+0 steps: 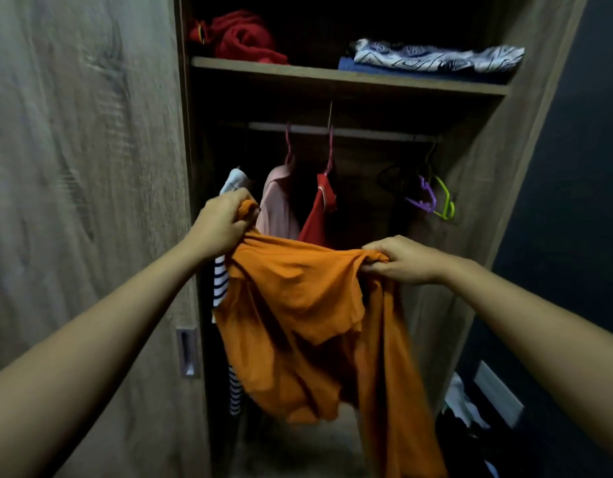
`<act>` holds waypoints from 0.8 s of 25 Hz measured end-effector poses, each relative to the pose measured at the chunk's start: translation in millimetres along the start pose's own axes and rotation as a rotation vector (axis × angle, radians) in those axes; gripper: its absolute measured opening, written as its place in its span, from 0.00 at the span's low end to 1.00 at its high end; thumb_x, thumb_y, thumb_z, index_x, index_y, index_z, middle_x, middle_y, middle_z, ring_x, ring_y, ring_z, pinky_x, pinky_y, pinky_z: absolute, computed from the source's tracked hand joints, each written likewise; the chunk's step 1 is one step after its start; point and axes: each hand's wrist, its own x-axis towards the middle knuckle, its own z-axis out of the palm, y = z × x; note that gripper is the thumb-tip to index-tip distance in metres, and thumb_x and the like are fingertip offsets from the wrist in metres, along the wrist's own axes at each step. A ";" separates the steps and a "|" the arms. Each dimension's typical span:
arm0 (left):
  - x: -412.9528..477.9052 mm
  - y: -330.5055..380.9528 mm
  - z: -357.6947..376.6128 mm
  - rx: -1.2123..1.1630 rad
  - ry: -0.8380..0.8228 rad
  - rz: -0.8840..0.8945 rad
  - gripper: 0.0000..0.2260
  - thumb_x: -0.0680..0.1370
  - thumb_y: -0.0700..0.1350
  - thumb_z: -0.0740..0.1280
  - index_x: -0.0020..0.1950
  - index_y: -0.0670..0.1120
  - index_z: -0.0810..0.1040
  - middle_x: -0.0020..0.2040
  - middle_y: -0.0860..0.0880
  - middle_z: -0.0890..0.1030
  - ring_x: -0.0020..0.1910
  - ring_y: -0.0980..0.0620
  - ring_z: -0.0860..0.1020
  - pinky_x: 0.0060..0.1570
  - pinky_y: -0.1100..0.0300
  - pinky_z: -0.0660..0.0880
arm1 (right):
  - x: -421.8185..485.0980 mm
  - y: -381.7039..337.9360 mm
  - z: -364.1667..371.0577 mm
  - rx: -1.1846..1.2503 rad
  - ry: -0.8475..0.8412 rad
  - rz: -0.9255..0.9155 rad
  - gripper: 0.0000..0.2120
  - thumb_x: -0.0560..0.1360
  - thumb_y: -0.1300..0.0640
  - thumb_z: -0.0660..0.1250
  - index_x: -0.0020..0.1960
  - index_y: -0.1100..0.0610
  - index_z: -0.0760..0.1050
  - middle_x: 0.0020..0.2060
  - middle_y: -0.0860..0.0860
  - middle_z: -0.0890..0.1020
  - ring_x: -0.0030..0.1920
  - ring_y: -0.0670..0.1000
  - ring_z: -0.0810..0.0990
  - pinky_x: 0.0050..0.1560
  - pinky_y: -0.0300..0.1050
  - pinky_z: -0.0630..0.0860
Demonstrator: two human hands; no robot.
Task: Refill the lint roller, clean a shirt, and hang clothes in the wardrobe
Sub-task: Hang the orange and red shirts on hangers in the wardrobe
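the left hand point(224, 220) is fisted around a bunched edge of the orange shirt point(308, 305), raised higher than the other. the right hand point(403, 260) pinches a second gathered edge of the same shirt between thumb and fingers, lower and to the right. the cloth stretches between the two hands and sags below them in loose folds, its longest part trailing down toward the bottom edge of the view.

the shirt is held in front of the open wardrobe point(477, 208), not on a hanger. just behind the left hand hang a striped garment point(220, 281), a pink shirt point(277, 208) and a red shirt point(319, 208), crowded toward the left part of the rail point(367, 132). to the right of the red shirt the rail is bare up to a cluster of empty hangers, purple point(424, 198) and green point(446, 201), close to the right wall.

above the rail a shelf point(332, 75) carries a crumpled red cloth point(243, 37) on the left and folded patterned fabric point(436, 58) on the right. the sliding door point(84, 201) stands to the left, its recessed handle point(187, 351) near the edge of the opening. clothes lie in a dim pile point(467, 408) at lower right.
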 end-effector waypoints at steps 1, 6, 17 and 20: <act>-2.1 -3.1 1.5 0.052 -0.018 -0.028 0.06 0.77 0.44 0.65 0.49 0.42 0.75 0.47 0.39 0.80 0.49 0.38 0.78 0.42 0.54 0.68 | -2.5 2.9 0.9 0.014 0.028 0.028 0.07 0.77 0.53 0.61 0.45 0.53 0.77 0.38 0.44 0.80 0.40 0.38 0.77 0.44 0.34 0.71; -17.2 -2.7 -5.1 -0.091 -0.049 -0.193 0.10 0.76 0.44 0.67 0.56 0.45 0.76 0.55 0.42 0.80 0.54 0.42 0.77 0.50 0.56 0.69 | -9.1 5.5 -4.8 0.102 0.230 0.173 0.11 0.80 0.56 0.57 0.54 0.60 0.76 0.47 0.52 0.79 0.49 0.50 0.77 0.44 0.39 0.68; -33.5 5.8 -52.4 -0.818 -0.340 -0.346 0.11 0.75 0.30 0.62 0.48 0.42 0.80 0.37 0.49 0.82 0.37 0.58 0.80 0.35 0.74 0.75 | -4.3 -5.4 -18.4 0.400 0.568 0.151 0.03 0.70 0.58 0.64 0.41 0.51 0.75 0.40 0.48 0.78 0.43 0.46 0.75 0.49 0.44 0.69; -39.3 3.5 -56.5 -0.363 -0.345 -0.174 0.04 0.75 0.40 0.69 0.44 0.47 0.83 0.36 0.50 0.84 0.38 0.55 0.82 0.36 0.70 0.77 | -2.6 -8.9 -19.8 0.258 0.559 0.187 0.07 0.74 0.64 0.63 0.41 0.56 0.77 0.41 0.53 0.79 0.46 0.48 0.74 0.41 0.38 0.68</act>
